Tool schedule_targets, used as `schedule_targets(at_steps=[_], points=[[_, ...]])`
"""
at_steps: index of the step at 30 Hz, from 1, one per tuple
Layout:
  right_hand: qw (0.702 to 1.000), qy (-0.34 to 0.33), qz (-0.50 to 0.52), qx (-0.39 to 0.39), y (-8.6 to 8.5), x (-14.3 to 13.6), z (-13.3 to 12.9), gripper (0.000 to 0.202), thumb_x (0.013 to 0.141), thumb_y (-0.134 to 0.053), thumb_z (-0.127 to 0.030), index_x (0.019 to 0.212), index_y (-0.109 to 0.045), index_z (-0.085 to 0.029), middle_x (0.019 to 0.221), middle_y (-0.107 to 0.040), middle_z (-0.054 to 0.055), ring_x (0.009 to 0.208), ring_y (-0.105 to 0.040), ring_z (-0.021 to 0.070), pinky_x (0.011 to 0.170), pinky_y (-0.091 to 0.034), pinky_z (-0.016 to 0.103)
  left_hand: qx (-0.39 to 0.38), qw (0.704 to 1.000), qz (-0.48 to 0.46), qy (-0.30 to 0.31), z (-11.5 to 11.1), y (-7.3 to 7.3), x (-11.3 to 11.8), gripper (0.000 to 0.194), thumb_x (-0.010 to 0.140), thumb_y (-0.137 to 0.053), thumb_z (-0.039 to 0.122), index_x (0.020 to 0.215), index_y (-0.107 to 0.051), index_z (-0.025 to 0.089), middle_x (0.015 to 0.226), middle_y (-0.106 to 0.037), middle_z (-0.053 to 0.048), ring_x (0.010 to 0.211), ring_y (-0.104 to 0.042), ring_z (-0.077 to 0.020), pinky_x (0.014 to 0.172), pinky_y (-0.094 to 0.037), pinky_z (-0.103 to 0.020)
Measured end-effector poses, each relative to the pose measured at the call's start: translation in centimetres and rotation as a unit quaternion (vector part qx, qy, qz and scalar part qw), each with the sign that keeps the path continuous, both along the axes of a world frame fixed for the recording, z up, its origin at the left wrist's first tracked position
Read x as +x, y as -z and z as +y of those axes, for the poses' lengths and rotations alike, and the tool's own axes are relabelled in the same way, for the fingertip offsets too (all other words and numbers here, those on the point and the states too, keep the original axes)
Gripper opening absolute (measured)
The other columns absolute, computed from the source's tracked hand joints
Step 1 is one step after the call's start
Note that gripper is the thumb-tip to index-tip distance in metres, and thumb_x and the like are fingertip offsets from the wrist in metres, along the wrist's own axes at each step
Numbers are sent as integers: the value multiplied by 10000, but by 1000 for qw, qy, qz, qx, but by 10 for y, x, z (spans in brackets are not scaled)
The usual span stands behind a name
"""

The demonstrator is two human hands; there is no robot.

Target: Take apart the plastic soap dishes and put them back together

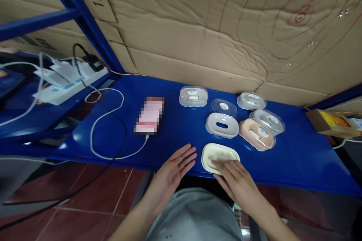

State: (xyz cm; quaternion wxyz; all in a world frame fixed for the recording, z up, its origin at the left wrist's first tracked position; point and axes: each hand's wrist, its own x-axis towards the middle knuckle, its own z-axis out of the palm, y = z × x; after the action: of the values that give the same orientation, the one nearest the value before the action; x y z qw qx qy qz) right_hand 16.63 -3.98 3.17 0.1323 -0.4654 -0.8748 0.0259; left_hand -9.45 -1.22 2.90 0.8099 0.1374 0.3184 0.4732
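A cream oval dish [216,153] lies at the front edge of the blue table. The fingers of my right hand [236,179] rest on its near right side, spread a little and not wrapped round it. Left of the dish, my left hand [173,169] is held with fingers stretched out, touching nothing. Just behind the dish sits a grey oval piece [210,125] with a dark slot, and a clear lid [223,107] lies beyond it. To the right is a peach container [254,135] under a clear cover.
More clear-covered containers stand at the back [194,96] and back right [251,101]. A phone [149,116] on a white cable lies to the left. A power strip [66,88] is farther left, and an open cardboard box [330,124] sits at the right. Cardboard walls the back.
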Motion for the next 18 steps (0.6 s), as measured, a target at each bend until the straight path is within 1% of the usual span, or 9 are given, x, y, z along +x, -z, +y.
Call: schedule_targets(at_steps=[3,5,7,10,13,14,15,16,18], points=[[1000,-26,6,-15,5,-3,-6,455,1055,-511,-150,1508,-548,-178,1317,-750,131,1165,-740,319,982,-643,530,-14,1000,10,15,-13,1,-10,422,1029,-604,304,1413,-700,154,1543,-622,-160,1534,-468,-352,1328,-283,-510],[998,-47,25,-26,3,-7,-6,520,1040,-471,-89,1547,-516,-195,1349,-737,113,1209,-725,308,1027,-633,519,-30,999,12,18,-23,4,-19,432,1032,-595,302,1429,-689,158,1546,-618,-163,1532,-470,-355,1329,-280,-507],[995,-51,73,-37,-3,-15,-5,553,1043,-455,-68,1572,-491,-224,1358,-727,100,1244,-707,279,1073,-614,489,-42,999,11,13,-31,7,-25,437,1025,-602,300,1431,-688,165,1548,-617,-162,1531,-471,-353,1330,-274,-501],[983,-55,165,-51,-18,-31,-1,544,1070,-514,-128,1595,-460,-263,1357,-716,98,1287,-679,240,1122,-581,433,-38,999,-31,5,-34,8,-20,470,1017,-622,355,1461,-662,206,1554,-615,-146,1518,-490,-347,1323,-286,-517],[969,-128,204,-53,-32,-40,15,547,1080,-568,-223,1610,-444,-279,1358,-719,100,1300,-675,230,1110,-585,396,-44,994,-102,4,-23,3,-4,503,1034,-604,393,1514,-599,242,1483,-677,-129,1440,-580,-335,1271,-376,-552],[969,-134,206,-41,-34,-38,24,538,1083,-565,-247,1608,-449,-277,1381,-710,106,1317,-666,236,1110,-582,403,-56,992,-115,-1,-18,1,1,497,1044,-592,376,1523,-585,240,1434,-712,-123,1392,-625,-319,1244,-418,-543],[972,-116,203,-21,-34,-34,35,524,1087,-557,-263,1602,-459,-268,1415,-693,119,1344,-649,249,1121,-572,426,-70,990,-123,-12,-12,-2,5,489,1053,-577,357,1526,-574,232,1393,-737,-119,1340,-666,-304,1215,-459,-531],[978,-77,195,5,-32,-27,47,507,1090,-544,-269,1592,-474,-255,1459,-667,134,1378,-624,267,1139,-555,462,-85,988,-126,-24,-7,-3,9,482,1061,-564,330,1532,-563,227,1361,-755,-114,1296,-696,-289,1189,-490,-516],[987,29,147,55,-22,-9,73,483,1087,-536,-272,1566,-513,-214,1524,-616,168,1425,-580,314,1174,-504,553,-105,985,-125,-48,0,-5,12,488,1064,-550,271,1550,-534,231,1340,-767,-106,1247,-726,-273,1158,-523,-496]])
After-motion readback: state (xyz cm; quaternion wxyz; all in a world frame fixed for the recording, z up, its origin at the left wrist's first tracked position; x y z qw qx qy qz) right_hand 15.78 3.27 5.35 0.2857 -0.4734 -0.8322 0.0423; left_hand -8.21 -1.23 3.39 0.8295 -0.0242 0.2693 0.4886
